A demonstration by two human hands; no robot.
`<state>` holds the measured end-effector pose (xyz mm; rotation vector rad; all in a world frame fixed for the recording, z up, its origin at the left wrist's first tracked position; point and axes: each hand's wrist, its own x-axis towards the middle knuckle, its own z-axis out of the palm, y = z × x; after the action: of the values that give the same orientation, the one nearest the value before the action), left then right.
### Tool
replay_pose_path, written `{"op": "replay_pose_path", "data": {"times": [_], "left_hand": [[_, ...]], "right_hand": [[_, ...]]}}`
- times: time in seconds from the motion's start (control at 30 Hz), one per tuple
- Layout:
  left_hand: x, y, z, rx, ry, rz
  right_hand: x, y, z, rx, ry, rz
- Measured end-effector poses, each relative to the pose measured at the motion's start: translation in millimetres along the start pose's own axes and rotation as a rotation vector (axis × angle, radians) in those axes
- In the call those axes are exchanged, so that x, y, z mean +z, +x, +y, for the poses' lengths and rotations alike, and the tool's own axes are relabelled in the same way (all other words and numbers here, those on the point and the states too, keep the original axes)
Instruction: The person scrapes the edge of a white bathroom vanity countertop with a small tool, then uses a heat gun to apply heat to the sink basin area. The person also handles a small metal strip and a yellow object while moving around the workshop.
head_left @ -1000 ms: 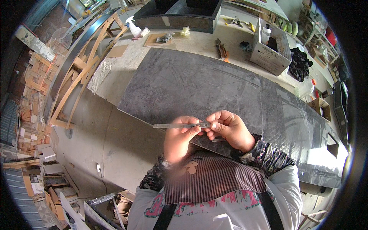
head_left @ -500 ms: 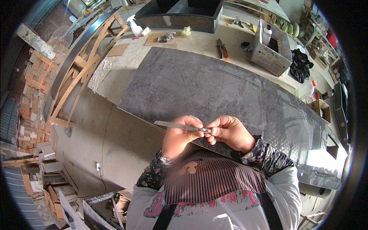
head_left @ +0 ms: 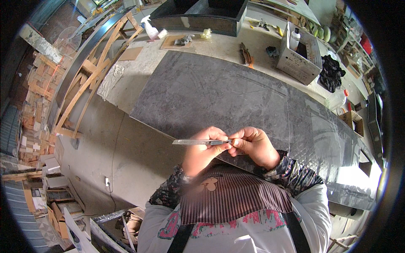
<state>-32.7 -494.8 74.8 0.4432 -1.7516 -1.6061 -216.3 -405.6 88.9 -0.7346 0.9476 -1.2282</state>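
In front of my chest, over the near edge of the dark grey slab [head_left: 198,88], I hold a long thin snap-off knife blade [head_left: 192,142]. Its slanted tip points left, and a small grey piece sits at its right end. My left hand [head_left: 201,152] is closed, pinching the blade near this piece between thumb and fingers. My right hand [head_left: 255,147] is closed too, with thumb and forefinger gripping the right end. The fingertips of both hands nearly meet there and partly hide that end.
The slab lies on a pale worktable [head_left: 145,80]. Beyond it are a spray bottle [head_left: 150,28], orange-handled pliers [head_left: 244,55], a cardboard box [head_left: 298,59] holding a bottle, and a black cloth [head_left: 331,72]. A dark open-topped cabinet [head_left: 211,25] stands behind. At left is a wooden frame [head_left: 95,71].
The blade has turned from a slight slant to nearly level. My left hand has shifted slightly to the right, while my right hand stays almost in place.
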Motion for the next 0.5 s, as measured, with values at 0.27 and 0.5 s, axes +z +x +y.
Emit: {"op": "replay_pose_path", "data": {"times": [0.27, 0.5], "left_hand": [[-10, -15, 3, -0.010, -0.490, 0.338], [-22, -45, 7, 0.108, -0.453, 0.365]], "right_hand": [[-1, 9, 5, -0.158, -0.126, 0.066], [6, 5, 13, -0.218, -0.066, -0.118]]}}
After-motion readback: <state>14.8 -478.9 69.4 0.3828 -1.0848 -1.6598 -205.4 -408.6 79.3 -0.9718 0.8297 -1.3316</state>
